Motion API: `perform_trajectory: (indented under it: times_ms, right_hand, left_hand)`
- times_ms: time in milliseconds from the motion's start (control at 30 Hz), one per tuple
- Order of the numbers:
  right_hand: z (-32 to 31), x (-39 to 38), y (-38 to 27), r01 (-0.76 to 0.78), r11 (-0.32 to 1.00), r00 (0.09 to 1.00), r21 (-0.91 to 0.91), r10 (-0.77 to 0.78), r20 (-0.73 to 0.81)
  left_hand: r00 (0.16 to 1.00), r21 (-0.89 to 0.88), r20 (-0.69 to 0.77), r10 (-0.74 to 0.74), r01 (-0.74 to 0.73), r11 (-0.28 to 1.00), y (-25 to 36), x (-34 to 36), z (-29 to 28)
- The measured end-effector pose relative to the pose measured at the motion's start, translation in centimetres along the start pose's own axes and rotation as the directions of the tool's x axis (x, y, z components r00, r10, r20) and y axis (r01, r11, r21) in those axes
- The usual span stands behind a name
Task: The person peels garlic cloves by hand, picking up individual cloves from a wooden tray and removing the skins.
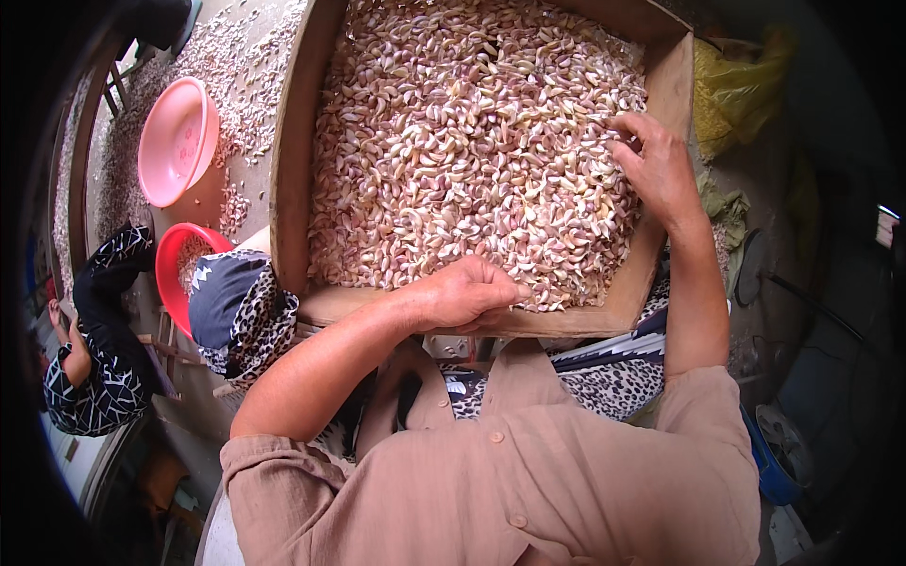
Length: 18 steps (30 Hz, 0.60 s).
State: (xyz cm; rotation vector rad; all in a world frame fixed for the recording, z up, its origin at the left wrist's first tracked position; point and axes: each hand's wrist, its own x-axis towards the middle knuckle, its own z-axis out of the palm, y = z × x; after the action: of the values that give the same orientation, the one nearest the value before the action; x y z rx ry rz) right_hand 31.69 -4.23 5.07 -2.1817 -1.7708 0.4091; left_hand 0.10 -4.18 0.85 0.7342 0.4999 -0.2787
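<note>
A large wooden tray (290, 160) in front of me is spread with garlic cloves (472, 151), white to purplish. My left hand (469, 292) rests by the tray's near edge, its thumb and fingers pinched together at the rim of the cloves. Whatever that pinch holds is too small to make out. Over the right side of the cloves is my right hand (661, 170), fingers curled and thumb bent toward the index finger. Its fingertips touch or nearly touch the cloves; I cannot tell if a clove is between them.
Left of the tray stand a pink basin (172, 141) and a red basin (173, 278) with cloves inside. More cloves lie scattered on the floor (250, 57). Another person (113, 330) in patterned dark clothes is at the far left. A yellow bag (741, 90) lies beyond the tray's right side.
</note>
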Motion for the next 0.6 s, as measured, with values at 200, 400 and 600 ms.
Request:
perform_trajectory:
  times_ms: [200,400,600]
  right_hand:
    - [0.9,0.8,0.0,-0.022,0.999,0.998,-0.03,0.02,-0.052]
    - [1.6,0.8,-1.0,0.056,0.998,0.994,0.028,-0.053,-0.092]
    - [2.3,1.2,-0.8,0.065,0.987,0.993,0.145,-0.049,-0.11]
  left_hand:
    - [0.998,0.103,0.007,0.065,-0.065,0.992,-0.5,0.1,0.0]
    - [0.995,0.183,-0.012,0.098,-0.094,0.979,0.0,-0.2,0.5]
    - [0.998,0.164,-0.002,0.067,-0.066,0.984,0.0,-0.2,0.6]
